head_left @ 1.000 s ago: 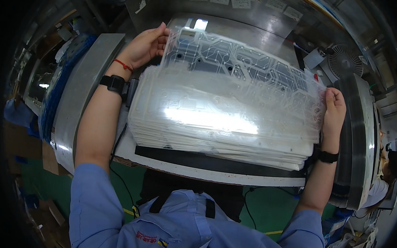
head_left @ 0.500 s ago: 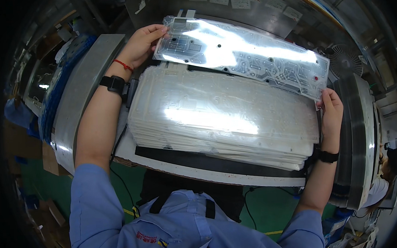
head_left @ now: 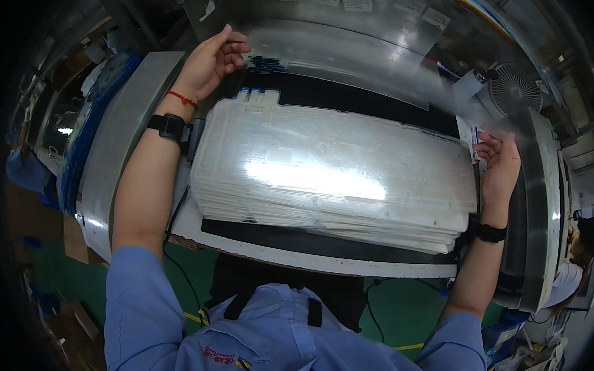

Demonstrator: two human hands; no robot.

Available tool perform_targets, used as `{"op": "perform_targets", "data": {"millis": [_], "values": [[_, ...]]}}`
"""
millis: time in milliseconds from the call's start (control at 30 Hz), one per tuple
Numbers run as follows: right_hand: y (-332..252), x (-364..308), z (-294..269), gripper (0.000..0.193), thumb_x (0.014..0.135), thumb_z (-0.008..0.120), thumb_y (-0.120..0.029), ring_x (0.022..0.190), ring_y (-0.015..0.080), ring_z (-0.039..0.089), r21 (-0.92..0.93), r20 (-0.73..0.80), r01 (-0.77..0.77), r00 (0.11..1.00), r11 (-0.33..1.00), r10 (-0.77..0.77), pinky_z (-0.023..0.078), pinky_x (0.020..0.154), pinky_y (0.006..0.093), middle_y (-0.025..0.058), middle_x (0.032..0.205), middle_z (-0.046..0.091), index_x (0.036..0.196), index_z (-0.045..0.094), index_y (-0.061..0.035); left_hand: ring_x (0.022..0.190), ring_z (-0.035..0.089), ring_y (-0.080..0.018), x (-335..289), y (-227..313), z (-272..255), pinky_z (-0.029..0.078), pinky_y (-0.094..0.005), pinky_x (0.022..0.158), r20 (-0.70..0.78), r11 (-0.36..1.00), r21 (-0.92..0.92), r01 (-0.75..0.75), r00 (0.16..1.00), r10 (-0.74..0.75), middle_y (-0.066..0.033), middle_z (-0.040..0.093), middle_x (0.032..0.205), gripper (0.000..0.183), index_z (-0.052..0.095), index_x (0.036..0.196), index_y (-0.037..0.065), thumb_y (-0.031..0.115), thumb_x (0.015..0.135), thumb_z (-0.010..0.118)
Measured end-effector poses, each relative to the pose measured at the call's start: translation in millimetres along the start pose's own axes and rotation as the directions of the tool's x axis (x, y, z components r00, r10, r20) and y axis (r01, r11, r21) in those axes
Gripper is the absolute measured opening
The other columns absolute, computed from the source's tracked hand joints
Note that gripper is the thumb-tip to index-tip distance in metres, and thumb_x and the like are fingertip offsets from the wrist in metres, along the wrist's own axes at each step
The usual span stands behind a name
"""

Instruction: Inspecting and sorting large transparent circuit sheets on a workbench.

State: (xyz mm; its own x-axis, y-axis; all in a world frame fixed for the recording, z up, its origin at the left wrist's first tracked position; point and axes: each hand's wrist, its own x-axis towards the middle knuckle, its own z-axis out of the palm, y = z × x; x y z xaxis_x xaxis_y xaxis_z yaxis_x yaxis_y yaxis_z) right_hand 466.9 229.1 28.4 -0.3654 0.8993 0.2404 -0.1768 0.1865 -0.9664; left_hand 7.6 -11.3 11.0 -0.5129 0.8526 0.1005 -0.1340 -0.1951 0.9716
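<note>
A clear plastic film sheet (head_left: 343,45) with printed circuit traces, now smeared by motion, hangs beyond the stack between my hands. Dark blue blurred tails (head_left: 265,63) show near its left end. My left hand (head_left: 213,61) is beside that end, thumb raised away from loosely curled fingers, nothing visible between them. At the far right, my right hand (head_left: 499,161) is likewise open, thumb apart from bent fingers, just below the blurred right end. In front of me lies a thick stack of similar film sheets (head_left: 322,144), its connector tails at the far left corner.
The stack rests on a black mat (head_left: 273,235) over a white-edged table (head_left: 301,258). A small fan (head_left: 515,88) and a grey cylinder (head_left: 472,85) stand far right. Metal panels (head_left: 129,127) flank the left, more stacked sheets (head_left: 536,206) the right. Another person (head_left: 570,275) is at far right.
The sheet that both hands held over the far edge of the stack has left my fingers, moved away and blurred. Its tails now show lower. My fingers have opened; the stack is unmoved.
</note>
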Motion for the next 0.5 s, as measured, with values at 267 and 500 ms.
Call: {"op": "perform_targets", "data": {"millis": [267,500], "values": [[7,2,-1,0.031,0.091,0.058,-0.007,0.07,0.0047,0.054,-0.151,0.074,0.133,0.99,0.98,-0.123,0.04,0.06,0.0179,0.0014,0.085,0.061,0.12,0.054,0.0023,0.067,0.047,-0.0035,-4,-2,16,0.041,-0.018,0.063,0.018,0.983,0.182,0.02,1.0,-0.024,0.0042,0.057,0.081,0.021,0.059,0.109,0.006,0.019,0.094,0.055],[9,4,-4,0.032,0.09,0.058,-0.006,0.07,0.0033,0.052,-0.193,0.065,0.126,0.991,0.973,-0.116,0.039,0.059,0.0161,0.0008,0.087,0.06,0.121,0.053,0.0023,0.063,0.046,-0.0014,-1,-2,10,0.038,-0.0137,0.055,0.046,0.949,0.285,0.134,0.987,-0.153,0.0028,0.058,0.083,0.023,0.056,0.112,0.006,0.019,0.094,0.055]]}}
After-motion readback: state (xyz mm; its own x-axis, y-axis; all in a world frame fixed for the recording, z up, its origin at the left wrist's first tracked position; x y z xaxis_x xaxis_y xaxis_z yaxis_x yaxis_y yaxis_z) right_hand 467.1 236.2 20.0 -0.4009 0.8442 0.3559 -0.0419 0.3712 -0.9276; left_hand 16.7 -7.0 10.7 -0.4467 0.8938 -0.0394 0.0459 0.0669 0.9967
